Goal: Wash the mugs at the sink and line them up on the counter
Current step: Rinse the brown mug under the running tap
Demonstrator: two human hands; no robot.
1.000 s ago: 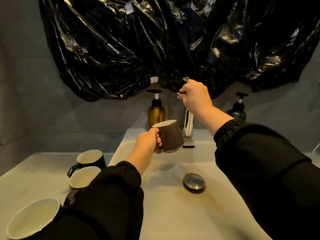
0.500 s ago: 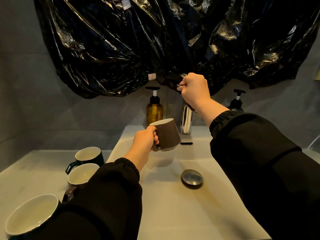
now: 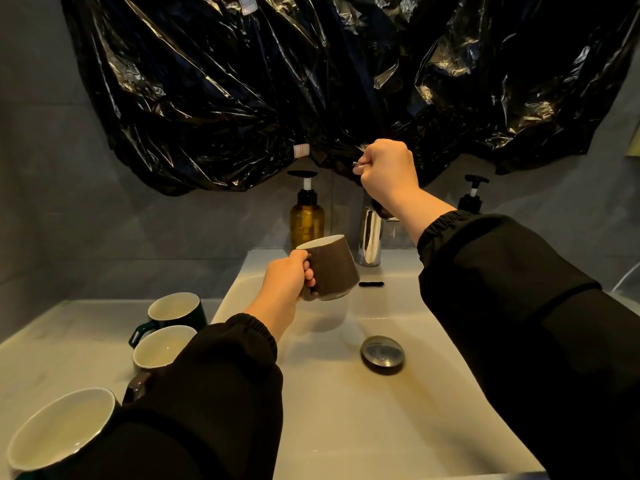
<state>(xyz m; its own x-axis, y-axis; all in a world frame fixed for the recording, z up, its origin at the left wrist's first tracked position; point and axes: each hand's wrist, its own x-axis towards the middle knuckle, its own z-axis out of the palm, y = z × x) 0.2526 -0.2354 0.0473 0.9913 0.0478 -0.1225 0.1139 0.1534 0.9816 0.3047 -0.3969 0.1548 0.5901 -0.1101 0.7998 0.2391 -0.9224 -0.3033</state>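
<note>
Gripping brown mug [image 3: 333, 270] by handle, left hand [image 3: 287, 285]; right hand [image 3: 388, 171] seemingly clenched on faucet lever [image 3: 356, 163].

- A row of mugs [image 3: 162, 348] is standing on the counter [image 3: 69, 341], left of the sink [image 3: 346, 427].
- A fourth mug [image 3: 334, 268] is hanging over it, before the tap [image 3: 370, 240].
- A stopper [image 3: 382, 351] is lying in the sink.

1. Single view: a wide-angle camera on the person's head, facing forward and down onto the sink [image 3: 346, 417].
2. It is close: the left sleeve [image 3: 214, 403] and right sleeve [image 3: 526, 323] fill the lower frame.
3. The desk [image 3: 59, 344] shows at lower left; the black plastic sheet [image 3: 242, 84] on the wall fills the top.
</note>
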